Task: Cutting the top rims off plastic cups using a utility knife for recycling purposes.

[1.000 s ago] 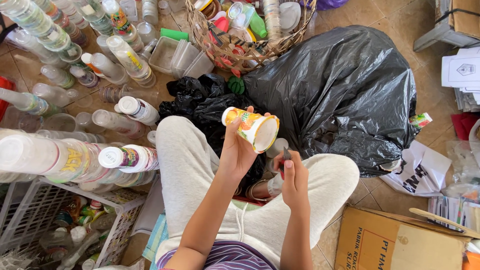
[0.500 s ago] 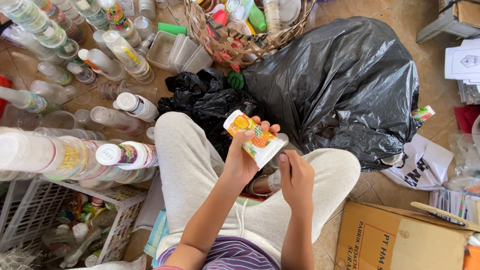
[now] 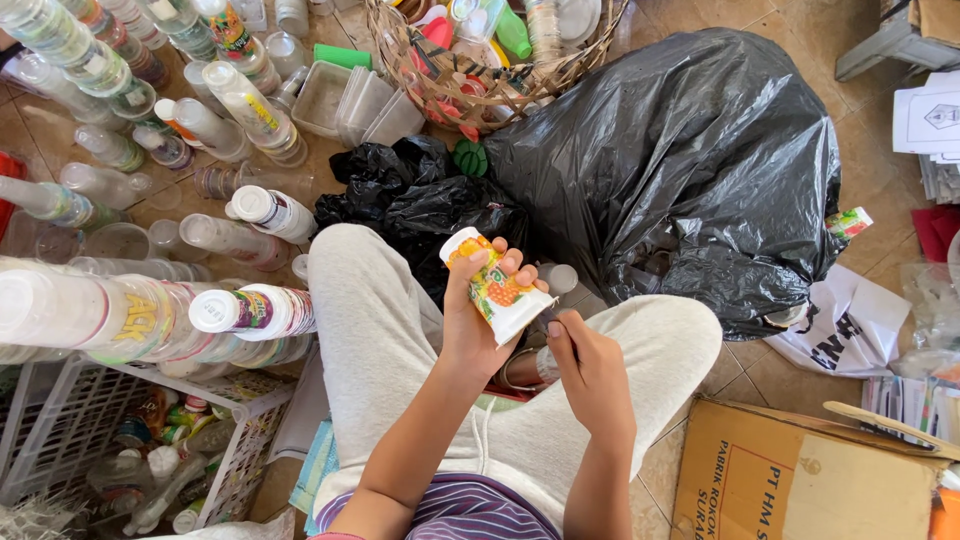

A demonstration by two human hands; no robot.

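My left hand (image 3: 478, 325) grips a white plastic cup (image 3: 497, 288) with an orange and yellow fruit label, held tilted above my lap. My right hand (image 3: 592, 368) is closed around a small dark tool (image 3: 556, 322) whose tip touches the cup's lower end. Both hands meet over my crossed legs in light grey trousers (image 3: 380, 340). What kind of tool it is cannot be made out.
A full black rubbish bag (image 3: 680, 170) lies just ahead on the right, with a wicker basket (image 3: 470, 95) of plastic waste behind it. Stacked cups (image 3: 150, 312) and bottles (image 3: 235, 105) crowd the left, above a white crate (image 3: 90, 430). A cardboard box (image 3: 800, 480) sits at lower right.
The cup was held up with its mouth to the right; my left hand has lowered and turned it. My right hand has come up to its end with the tool.
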